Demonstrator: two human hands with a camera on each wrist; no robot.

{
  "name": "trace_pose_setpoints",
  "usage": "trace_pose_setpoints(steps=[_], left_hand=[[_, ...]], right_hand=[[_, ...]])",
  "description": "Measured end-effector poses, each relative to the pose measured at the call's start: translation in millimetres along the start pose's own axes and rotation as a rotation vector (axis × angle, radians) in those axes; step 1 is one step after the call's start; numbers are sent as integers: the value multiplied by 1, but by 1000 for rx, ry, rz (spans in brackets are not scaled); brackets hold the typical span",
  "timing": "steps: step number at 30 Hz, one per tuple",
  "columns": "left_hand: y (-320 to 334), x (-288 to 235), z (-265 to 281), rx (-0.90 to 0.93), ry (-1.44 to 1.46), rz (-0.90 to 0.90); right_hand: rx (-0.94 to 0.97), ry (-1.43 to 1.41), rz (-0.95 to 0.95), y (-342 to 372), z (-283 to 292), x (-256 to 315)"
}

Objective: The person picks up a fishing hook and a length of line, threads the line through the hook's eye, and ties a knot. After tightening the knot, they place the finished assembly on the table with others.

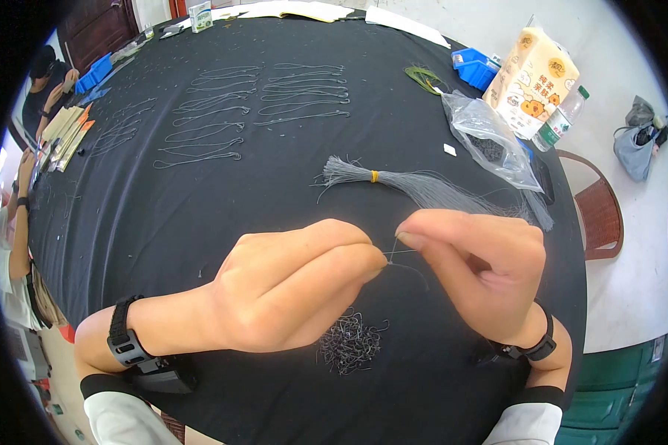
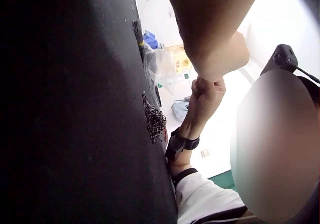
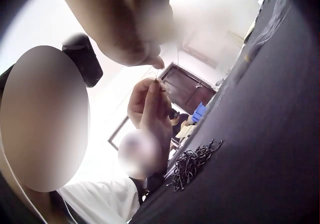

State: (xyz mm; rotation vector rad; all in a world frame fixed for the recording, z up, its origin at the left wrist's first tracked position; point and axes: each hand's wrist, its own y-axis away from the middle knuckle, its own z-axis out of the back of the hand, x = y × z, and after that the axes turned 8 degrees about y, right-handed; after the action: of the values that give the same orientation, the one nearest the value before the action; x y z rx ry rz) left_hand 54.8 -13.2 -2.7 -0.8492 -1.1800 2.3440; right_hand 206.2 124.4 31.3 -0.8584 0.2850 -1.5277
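We find the fine grey line [image 1: 403,251] stretched between the two hands, above the counter [image 1: 274,182]; a loose tail curves down past the left fingertips. The left hand [image 1: 293,285] is folded, thumb and forefinger pinching the line. The right hand [image 1: 479,259] is likewise drawn to a thumb-and-forefinger pinch on it, the two sets of fingertips near each other but apart.

In our judgement, work this fine wants a firm left pinch as anchor, an even, gentle pull from the right, and the tail kept clear of the crossing strands; a slack pinch could let the line slip.

Below the hands we note a tangled pile of small dark hooks [image 1: 351,343]. Beyond lies a bundle of cut line [image 1: 430,190] under a yellow band [image 1: 375,176]; farther off, looped lines [image 1: 304,116] lie in two columns.

The right wrist view shows a small dark piece [image 3: 156,80] at the left fingertips, too small for us to identify, which the head view does not show. In the left wrist view we cannot make out the line.
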Motion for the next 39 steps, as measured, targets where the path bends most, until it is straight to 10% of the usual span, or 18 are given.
trace_pose_setpoints(steps=[15,32,39], left_hand=[[-2,-5,1,-20,-17,88],[-1,-13,6,-24,281,553],[0,-11,2,-8,149,351]], right_hand=[[94,8,-64,-1,12,13],[102,208,297,7,-6,-3],[106,206,346,9,-7,4]])
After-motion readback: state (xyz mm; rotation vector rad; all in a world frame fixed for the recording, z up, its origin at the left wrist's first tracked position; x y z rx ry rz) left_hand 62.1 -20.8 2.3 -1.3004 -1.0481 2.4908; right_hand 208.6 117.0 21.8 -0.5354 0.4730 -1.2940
